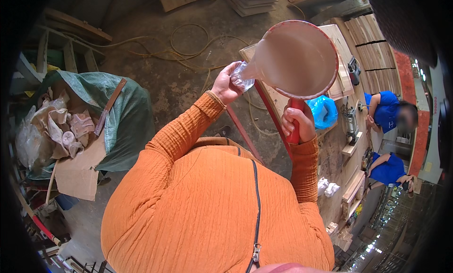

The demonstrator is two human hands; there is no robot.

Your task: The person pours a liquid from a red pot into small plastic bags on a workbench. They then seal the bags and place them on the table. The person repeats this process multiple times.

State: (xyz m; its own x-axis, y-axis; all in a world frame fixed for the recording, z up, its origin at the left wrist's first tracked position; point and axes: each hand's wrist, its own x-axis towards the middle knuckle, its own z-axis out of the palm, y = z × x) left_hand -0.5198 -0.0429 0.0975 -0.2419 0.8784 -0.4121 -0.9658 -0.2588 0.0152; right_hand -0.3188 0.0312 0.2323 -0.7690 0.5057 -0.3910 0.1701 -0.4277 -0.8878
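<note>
Dusty concrete floor [155, 79], yellow cable [188, 53], cluttered wooden workbench [342, 159].

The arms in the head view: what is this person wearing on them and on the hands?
Both arms are covered to the wrist by long orange ribbed-knit sleeves, matching the orange top with its dark zip. The cuffs are snug. The left hand and right hand are bare: no gloves, and no rings or watch visible.

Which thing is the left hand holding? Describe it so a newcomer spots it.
Start at the big round red-rimmed ladle raised at picture centre. At its left spout, the left hand grips a small crumpled clear plastic bag. It is the only transparent thing touching the ladle.
</note>
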